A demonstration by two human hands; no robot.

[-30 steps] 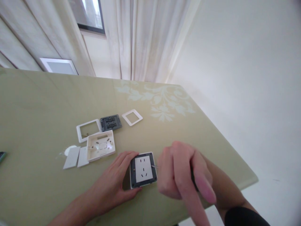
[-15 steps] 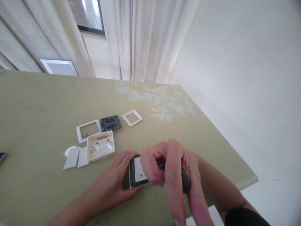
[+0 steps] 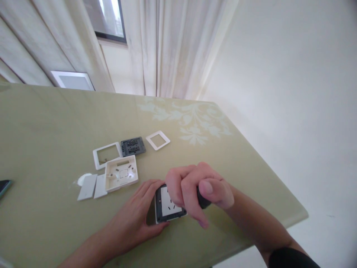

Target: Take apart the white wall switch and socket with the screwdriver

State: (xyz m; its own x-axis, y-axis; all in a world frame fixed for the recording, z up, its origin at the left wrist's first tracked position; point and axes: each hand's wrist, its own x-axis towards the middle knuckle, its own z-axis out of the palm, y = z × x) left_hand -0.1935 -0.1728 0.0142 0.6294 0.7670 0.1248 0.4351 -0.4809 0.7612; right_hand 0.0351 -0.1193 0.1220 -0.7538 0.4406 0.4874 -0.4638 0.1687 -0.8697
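My left hand (image 3: 134, 214) steadies a wall socket (image 3: 168, 209) on the table, thumb along its near edge and fingers at its far left corner. The socket has a white face with slots in a dark grey frame; its right part is hidden. Above that part, my right hand (image 3: 189, 184) is closed round a screwdriver (image 3: 203, 200). Only the dark end of its handle shows, tilted up toward me; the shaft and tip are behind the fingers.
Left of the socket lie an open white mounting box (image 3: 122, 175), two white plates (image 3: 87, 187), a large white frame (image 3: 96, 158) with screws in it, a grey socket insert (image 3: 133, 146) and a smaller white frame (image 3: 158, 140). A dark object (image 3: 4, 186) sits at the table's left edge.
My right hand has changed its grip: the fingers that stretched toward me are now curled, with the thumb over the handle. More of the socket's face shows. My left hand holds its place.
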